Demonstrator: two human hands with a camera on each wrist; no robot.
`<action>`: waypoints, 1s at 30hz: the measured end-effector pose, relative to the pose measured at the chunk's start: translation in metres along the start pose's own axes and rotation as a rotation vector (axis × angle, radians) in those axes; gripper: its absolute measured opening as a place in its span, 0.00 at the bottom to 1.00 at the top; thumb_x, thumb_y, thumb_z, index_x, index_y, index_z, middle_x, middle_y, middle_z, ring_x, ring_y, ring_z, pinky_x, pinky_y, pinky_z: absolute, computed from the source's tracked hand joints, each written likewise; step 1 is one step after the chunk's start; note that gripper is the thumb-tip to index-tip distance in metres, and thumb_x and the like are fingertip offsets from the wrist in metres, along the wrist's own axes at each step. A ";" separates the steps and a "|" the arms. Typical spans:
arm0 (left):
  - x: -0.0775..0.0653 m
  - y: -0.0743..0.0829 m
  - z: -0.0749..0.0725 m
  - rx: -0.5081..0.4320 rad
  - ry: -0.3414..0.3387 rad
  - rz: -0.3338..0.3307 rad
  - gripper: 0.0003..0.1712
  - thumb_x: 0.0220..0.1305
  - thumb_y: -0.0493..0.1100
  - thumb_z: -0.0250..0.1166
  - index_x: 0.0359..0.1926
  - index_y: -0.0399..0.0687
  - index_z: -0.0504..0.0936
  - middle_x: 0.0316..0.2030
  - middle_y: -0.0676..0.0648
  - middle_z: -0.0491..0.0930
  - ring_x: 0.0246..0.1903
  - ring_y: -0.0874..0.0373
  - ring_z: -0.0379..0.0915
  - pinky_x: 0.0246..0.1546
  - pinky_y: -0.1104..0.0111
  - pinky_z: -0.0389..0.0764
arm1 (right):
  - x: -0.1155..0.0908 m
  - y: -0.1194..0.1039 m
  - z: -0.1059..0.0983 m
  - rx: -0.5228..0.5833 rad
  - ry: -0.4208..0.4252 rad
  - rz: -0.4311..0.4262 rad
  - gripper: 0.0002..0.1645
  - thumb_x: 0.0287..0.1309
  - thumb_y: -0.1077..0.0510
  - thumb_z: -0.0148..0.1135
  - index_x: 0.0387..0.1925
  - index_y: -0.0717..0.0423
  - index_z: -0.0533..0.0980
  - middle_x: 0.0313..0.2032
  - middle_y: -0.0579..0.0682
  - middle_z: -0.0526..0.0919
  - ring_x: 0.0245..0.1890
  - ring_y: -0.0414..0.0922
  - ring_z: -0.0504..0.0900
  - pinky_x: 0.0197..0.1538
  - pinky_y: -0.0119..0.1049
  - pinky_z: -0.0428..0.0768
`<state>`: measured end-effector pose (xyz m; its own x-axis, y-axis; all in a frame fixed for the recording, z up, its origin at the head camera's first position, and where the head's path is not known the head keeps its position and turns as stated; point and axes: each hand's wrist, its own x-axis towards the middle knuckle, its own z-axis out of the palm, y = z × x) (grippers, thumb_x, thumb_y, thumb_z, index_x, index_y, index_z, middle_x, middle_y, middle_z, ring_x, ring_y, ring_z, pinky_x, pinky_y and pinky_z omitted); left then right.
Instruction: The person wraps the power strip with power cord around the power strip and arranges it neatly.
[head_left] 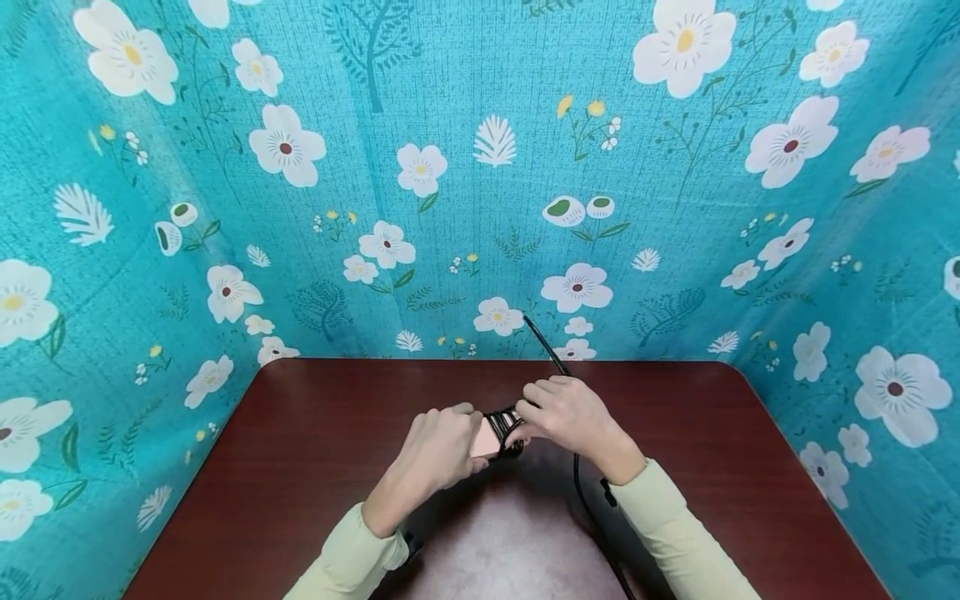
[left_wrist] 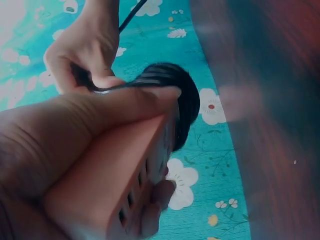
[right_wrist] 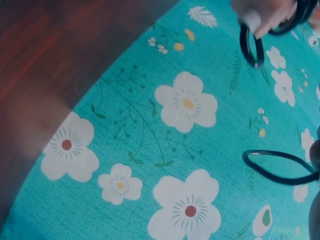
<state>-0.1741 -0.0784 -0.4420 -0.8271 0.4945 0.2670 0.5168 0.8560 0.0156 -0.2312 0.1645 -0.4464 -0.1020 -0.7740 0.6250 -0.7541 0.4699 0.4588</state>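
My left hand (head_left: 442, 446) grips a pale pink power strip (head_left: 486, 439), its thumb lying along the top in the left wrist view. Dark slots show along one side of the strip (left_wrist: 110, 175). Several turns of black cord (left_wrist: 187, 100) are wound round its far end. At that end, my right hand (head_left: 570, 417) holds the cord between curled fingers and thumb. One stretch of cord (head_left: 547, 346) sticks up beyond the right hand, and another (head_left: 588, 508) runs down past the right wrist. A loose cord loop (right_wrist: 277, 175) shows in the right wrist view.
Both hands are above a dark red-brown table (head_left: 300, 467) with rounded far corners. A turquoise flowered cloth (head_left: 480, 208) surrounds its back and sides. A pale, shiny patch (head_left: 487, 550) lies at the near middle.
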 end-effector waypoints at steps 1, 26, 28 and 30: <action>-0.001 0.000 0.001 -0.013 -0.011 0.027 0.27 0.46 0.62 0.84 0.38 0.52 0.86 0.30 0.55 0.78 0.19 0.59 0.73 0.17 0.68 0.72 | 0.000 0.001 0.000 0.007 0.001 0.004 0.30 0.50 0.27 0.70 0.23 0.48 0.75 0.21 0.43 0.71 0.17 0.37 0.70 0.24 0.30 0.70; -0.005 -0.006 0.001 -0.140 0.019 0.468 0.30 0.49 0.69 0.80 0.47 0.60 0.87 0.33 0.62 0.79 0.20 0.72 0.63 0.21 0.78 0.64 | -0.008 0.003 0.011 0.939 -0.305 0.432 0.34 0.39 0.21 0.70 0.18 0.43 0.71 0.18 0.34 0.62 0.22 0.25 0.59 0.29 0.21 0.61; -0.005 -0.011 -0.004 -0.196 -0.012 0.470 0.29 0.49 0.67 0.81 0.47 0.61 0.87 0.32 0.62 0.79 0.22 0.73 0.65 0.23 0.79 0.65 | -0.009 0.003 0.014 0.999 -0.279 0.414 0.32 0.45 0.25 0.69 0.18 0.45 0.71 0.18 0.37 0.64 0.23 0.26 0.59 0.30 0.22 0.63; -0.006 -0.016 -0.009 -0.273 -0.047 0.466 0.28 0.49 0.66 0.81 0.47 0.62 0.87 0.33 0.63 0.79 0.25 0.74 0.67 0.26 0.81 0.67 | -0.010 0.002 0.017 1.054 -0.249 0.401 0.29 0.51 0.29 0.69 0.19 0.45 0.72 0.18 0.39 0.65 0.23 0.27 0.60 0.30 0.23 0.65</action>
<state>-0.1754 -0.0963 -0.4354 -0.5019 0.8241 0.2625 0.8649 0.4769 0.1567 -0.2424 0.1663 -0.4622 -0.4936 -0.7666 0.4106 -0.7937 0.2041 -0.5731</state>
